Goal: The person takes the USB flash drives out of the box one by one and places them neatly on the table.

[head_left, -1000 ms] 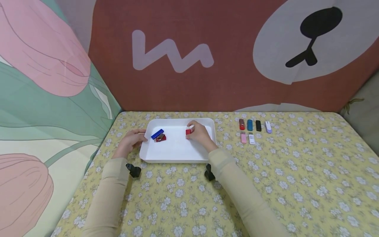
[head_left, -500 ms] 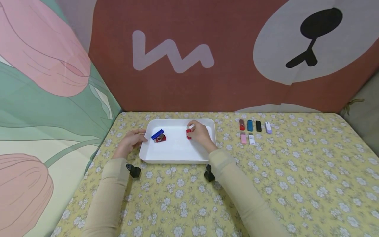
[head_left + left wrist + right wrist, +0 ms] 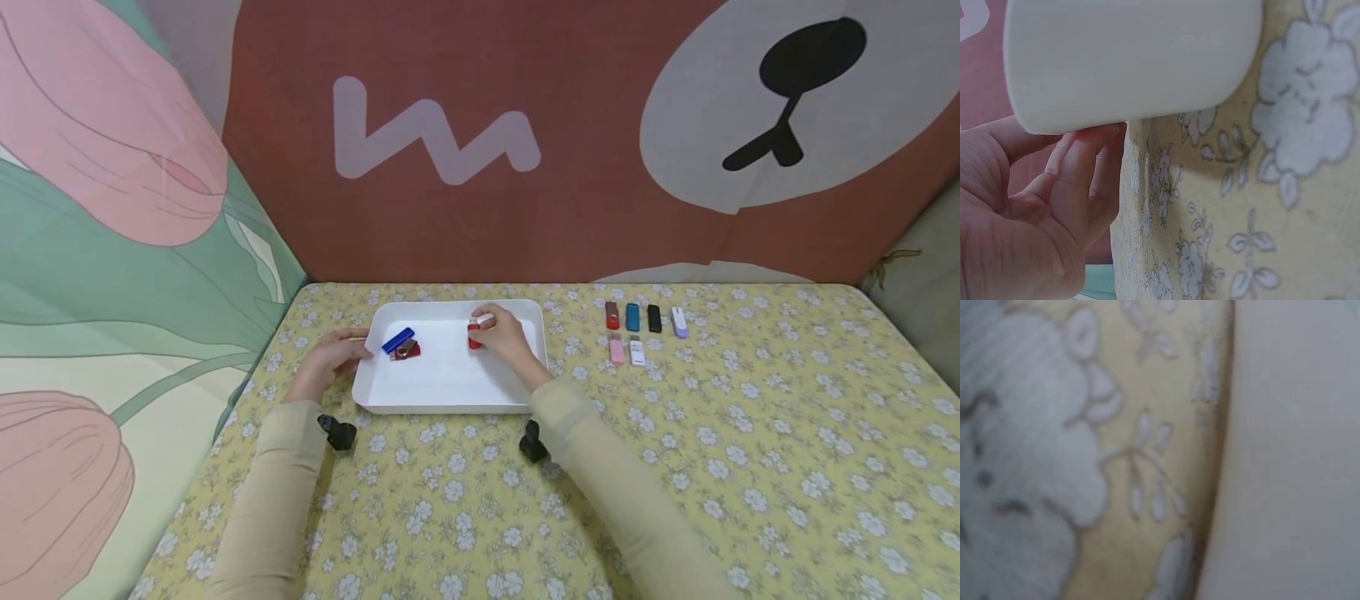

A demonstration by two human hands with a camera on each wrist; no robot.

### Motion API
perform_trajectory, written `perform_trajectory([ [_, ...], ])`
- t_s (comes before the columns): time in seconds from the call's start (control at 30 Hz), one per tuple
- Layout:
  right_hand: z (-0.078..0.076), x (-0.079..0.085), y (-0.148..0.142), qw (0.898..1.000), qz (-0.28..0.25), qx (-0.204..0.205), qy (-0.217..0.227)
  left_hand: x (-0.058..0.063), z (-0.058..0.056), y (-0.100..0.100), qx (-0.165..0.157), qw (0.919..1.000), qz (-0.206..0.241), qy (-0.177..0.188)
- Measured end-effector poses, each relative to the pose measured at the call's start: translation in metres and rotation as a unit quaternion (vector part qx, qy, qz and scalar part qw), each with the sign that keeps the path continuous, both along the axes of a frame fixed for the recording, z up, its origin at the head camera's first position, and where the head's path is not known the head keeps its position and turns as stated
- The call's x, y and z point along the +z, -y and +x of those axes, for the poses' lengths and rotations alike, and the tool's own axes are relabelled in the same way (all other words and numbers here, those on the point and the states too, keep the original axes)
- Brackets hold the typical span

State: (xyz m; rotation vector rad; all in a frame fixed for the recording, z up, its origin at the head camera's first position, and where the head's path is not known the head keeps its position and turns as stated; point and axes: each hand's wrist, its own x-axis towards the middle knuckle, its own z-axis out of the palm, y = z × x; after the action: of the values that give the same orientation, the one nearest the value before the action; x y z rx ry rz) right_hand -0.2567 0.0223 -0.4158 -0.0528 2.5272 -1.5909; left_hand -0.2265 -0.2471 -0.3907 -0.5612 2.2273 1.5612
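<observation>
A white tray (image 3: 450,408) lies on the table. In the head view, my left hand (image 3: 330,357) is at its left end, with a fingertip at the rim. The left wrist view shows that hand (image 3: 1035,219) with bent fingers holding the tray's outer wall (image 3: 1135,62). Over the tray's right half, my right hand (image 3: 506,335) pinches a red USB flash drive (image 3: 474,337) between thumb and fingers, its metal plug pointing away. In the tray's left part, a blue flash drive (image 3: 397,340) lies against a red one with a metal swivel cover (image 3: 407,350).
Right of the tray, several flash drives stand in two rows: a red one (image 3: 612,316), teal one (image 3: 633,317), black one (image 3: 655,319) and white-purple one (image 3: 679,322) behind, a pink one (image 3: 617,349) and white one (image 3: 637,352) in front. A flowered cloth (image 3: 750,458) covers the table.
My right hand has turned the red flash drive, which was partly hidden with its white end tilted right, to stand straighter, and has shifted slightly left. The left hand stays at the tray.
</observation>
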Motion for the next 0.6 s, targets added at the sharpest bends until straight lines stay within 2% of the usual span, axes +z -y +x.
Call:
perform_trajectory([
  [0.27, 0.006, 0.015, -0.008, 1.000, -0.024, 0.010, 0.003, 0.000, -0.002, -0.002, 0.007, 1.0000, -0.003, 0.002],
  [0.6, 0.014, 0.025, -0.029, 0.999, -0.048, 0.013, 0.012, 0.001, -0.002, -0.002, 0.010, 0.9998, -0.017, 0.010],
])
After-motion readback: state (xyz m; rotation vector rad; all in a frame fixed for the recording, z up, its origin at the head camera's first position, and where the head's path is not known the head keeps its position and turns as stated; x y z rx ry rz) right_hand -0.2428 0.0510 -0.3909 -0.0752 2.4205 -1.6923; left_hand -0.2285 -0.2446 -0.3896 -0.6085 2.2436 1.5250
